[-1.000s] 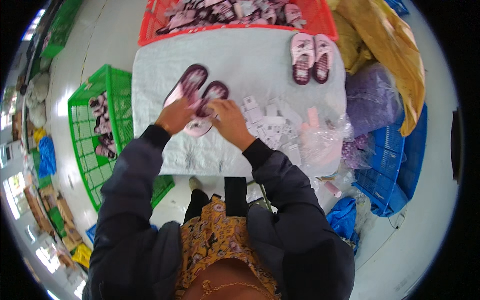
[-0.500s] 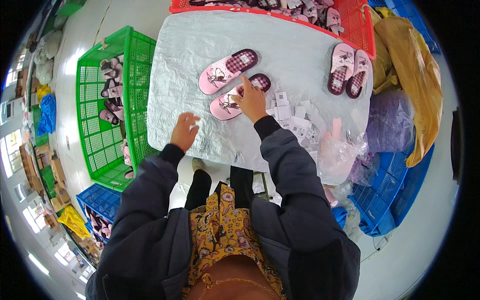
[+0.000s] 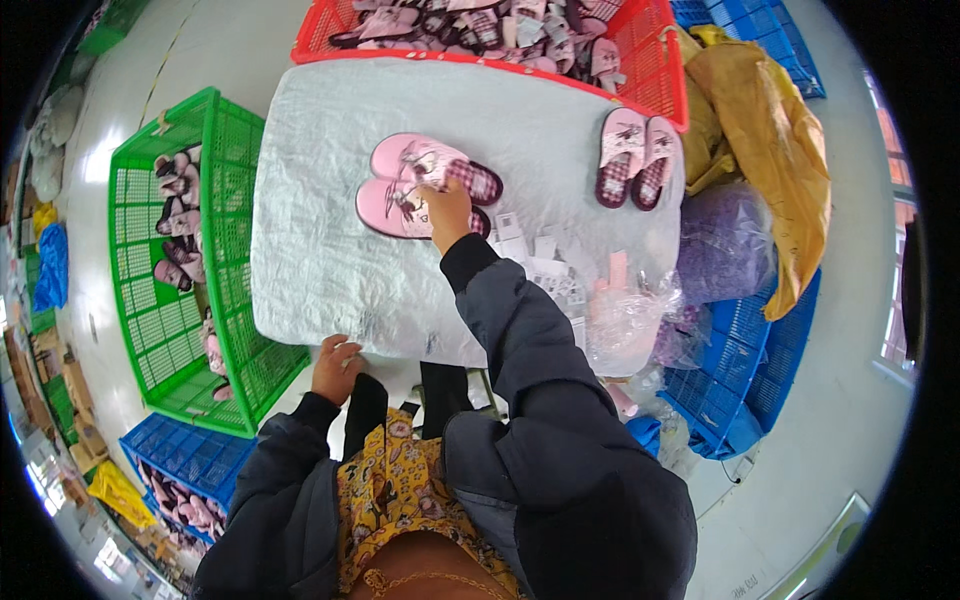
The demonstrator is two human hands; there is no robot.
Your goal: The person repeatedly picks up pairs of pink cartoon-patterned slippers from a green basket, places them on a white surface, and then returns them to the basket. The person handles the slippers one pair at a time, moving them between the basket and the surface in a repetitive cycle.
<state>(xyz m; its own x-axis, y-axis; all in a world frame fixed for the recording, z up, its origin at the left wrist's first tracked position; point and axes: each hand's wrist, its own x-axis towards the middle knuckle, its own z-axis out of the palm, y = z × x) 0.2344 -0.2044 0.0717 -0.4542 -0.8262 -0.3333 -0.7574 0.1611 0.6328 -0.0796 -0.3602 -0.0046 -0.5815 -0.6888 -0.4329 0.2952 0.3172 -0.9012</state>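
Note:
Two pink slippers with a printed cartoon figure and dark checked insoles lie side by side, touching, toes to the left, on the covered table [image 3: 330,270]. My right hand [image 3: 450,212] is closed on the nearer slipper [image 3: 385,208], at the opening of its upper; the hand hides part of it. The farther slipper [image 3: 415,155] rests along its far edge. My left hand [image 3: 337,368] is at the table's front edge, holding nothing, with its fingers loosely bent and apart.
Another slipper pair [image 3: 635,160] lies at the far right. White tags [image 3: 545,265] and clear plastic bags [image 3: 630,325] are spread on the right. A red crate [image 3: 672,75] of slippers stands behind; a green crate [image 3: 225,240] is on the left, blue crates [image 3: 715,400] on the right.
The two slippers, apart and slanted before, now lie together and more level. My right hand has closed on the nearer one. My left hand has drawn back to the table edge.

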